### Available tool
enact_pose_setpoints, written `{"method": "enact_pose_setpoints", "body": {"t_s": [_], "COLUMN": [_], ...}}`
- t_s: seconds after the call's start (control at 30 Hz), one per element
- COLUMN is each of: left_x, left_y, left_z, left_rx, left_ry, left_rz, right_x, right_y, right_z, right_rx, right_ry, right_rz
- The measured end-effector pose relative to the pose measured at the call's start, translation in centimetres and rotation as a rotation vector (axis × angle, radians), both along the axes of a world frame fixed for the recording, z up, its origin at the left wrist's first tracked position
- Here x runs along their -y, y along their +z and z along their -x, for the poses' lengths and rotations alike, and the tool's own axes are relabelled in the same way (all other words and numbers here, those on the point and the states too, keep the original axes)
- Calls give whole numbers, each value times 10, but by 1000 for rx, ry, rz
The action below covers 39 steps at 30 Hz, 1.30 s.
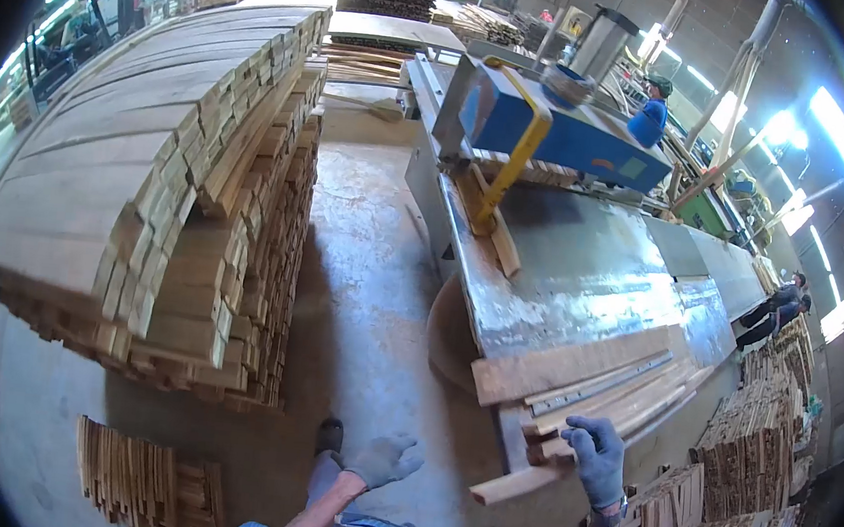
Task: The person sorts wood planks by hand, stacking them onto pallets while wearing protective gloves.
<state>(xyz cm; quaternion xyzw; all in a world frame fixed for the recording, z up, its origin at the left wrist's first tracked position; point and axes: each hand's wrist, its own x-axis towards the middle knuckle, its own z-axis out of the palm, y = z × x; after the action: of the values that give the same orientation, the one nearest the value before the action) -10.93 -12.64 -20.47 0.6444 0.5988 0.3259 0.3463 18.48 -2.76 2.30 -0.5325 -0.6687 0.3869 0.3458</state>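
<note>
My left hand (382, 462), in a grey glove, hangs over the concrete floor with its fingers apart and nothing in it. My right hand (595, 461), also gloved in grey, is at the near end of several wooden strips (611, 394) lying on the metal machine table (581, 277). Its fingers are bent; whether they touch a strip is unclear. A wide board (574, 362) and a thin metal-looking bar (599, 382) lie among the strips. One strip (515, 484) sticks out past the table's near edge.
A tall stack of boards (100, 155) stands left of the aisle (369, 239). A blue machine housing (564, 135) with a yellow bar (519, 162) crosses the table's far part. Small wood stacks lie bottom left (147, 480) and right (748, 443). A person in blue (648, 118) and others stand farther off.
</note>
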Motion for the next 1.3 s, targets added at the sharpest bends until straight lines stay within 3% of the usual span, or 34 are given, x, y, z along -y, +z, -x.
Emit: {"method": "enact_pose_setpoints", "body": {"t_s": [0.23,0.43,0.6,0.73,0.87,0.9,0.97,1.1,1.3], "left_x": [-142,-225,-279,-324,-369,-379,-403,-460,-582], "left_y": [69,95,84,87,84,82,88,91,117], "left_z": [70,81,96,145,209,223,246,283,337], "left_rx": [109,268,321,267,154,157,294,439,672], "left_ry": [-60,-67,-118,-20,381,381,652,776,745], "left_rz": [-69,-123,-15,-2,-60,-59,-114,-166,-297], "right_x": [-78,-116,-154,-199,-234,-242,-254,-283,-315], "right_y": [14,19,9,-8,-11,-14,-21,-25,-51], "right_z": [121,132,128,128,136,138,138,151,172], "right_rx": [-57,28,-6,-98,-115,-112,-155,-12,124], "right_ry": [-3,-131,-244,-239,-253,-254,-300,-437,-682], "right_rz": [62,111,175,124,147,146,191,213,180]}}
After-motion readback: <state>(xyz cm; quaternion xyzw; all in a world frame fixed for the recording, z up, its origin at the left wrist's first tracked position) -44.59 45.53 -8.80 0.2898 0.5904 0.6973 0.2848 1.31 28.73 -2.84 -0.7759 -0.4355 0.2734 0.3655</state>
